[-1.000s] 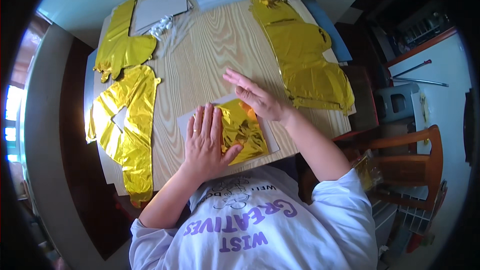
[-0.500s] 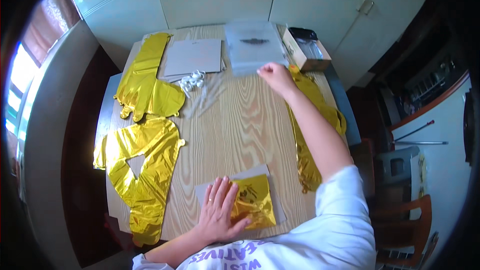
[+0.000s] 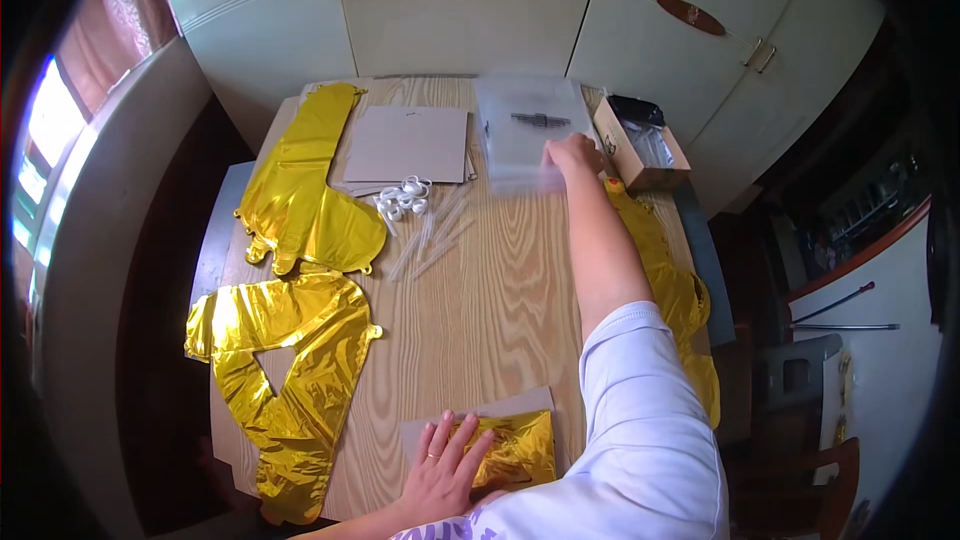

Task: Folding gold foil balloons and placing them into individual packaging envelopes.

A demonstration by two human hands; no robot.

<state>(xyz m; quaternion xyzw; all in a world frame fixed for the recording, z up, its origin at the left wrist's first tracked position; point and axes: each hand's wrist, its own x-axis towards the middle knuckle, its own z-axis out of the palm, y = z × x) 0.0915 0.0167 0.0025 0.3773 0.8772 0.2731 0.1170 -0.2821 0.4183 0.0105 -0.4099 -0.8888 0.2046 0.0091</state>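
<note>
My left hand lies flat, fingers spread, on a folded gold foil balloon. That balloon rests on a grey card at the near edge of the table. My right arm stretches across to the far side, where my right hand is closed at the near right corner of a stack of clear plastic bags. The bag's corner there is blurred and seems pinched; the fingertips are partly hidden. Dark print marks the top bag.
Flat gold foil balloons lie along the table's left side, another on the right. Grey cards, a white ribbon bundle and clear straws sit between. An open cardboard box stands far right; cabinets rise behind.
My right hand has gone from above the bags' near edge to their right corner, closing there. My view has shifted, and my body leans farther forward. The left hand stays on the folded balloon.
</note>
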